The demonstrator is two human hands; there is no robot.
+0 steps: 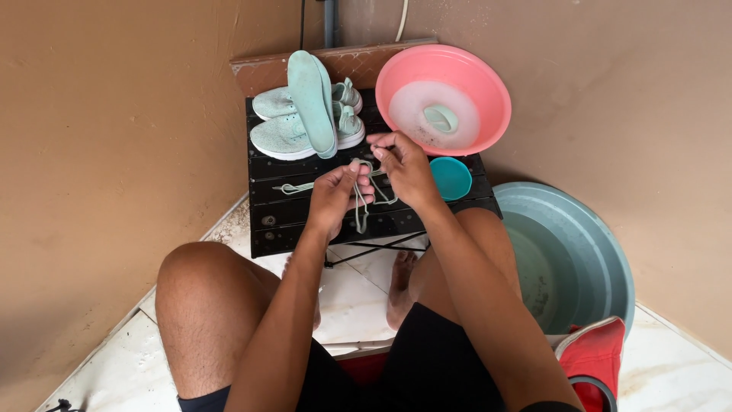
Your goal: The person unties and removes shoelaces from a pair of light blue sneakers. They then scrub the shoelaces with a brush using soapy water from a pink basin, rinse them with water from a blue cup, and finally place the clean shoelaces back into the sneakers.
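The person sits low in a corner, knees spread, working over a small black slatted table. Both hands are together above its middle, closed on a pale green lace. The left hand pinches the lace near its top, fingers curled in, with a loop hanging down from it toward the table's front edge. The right hand grips the same lace just beside the left, a little higher, thumb and fingertips pressed on it. One end of the lace trails off to the left across the slats, lying flat on the table.

At the table's back left corner stands a pair of mint shoes, side by side, toes pointing left. An insole of the same colour lies across them, slanted, its end reaching past the shoes toward the table's middle.

At the back right corner a pink basin leans tilted, with cloudy water and a small pale thing inside. Just beside it, at the table's right edge, sits a small teal cup, close to the right wrist.

On the floor to the right of the table is a big grey-green tub. A red stool edge shows near the right thigh.
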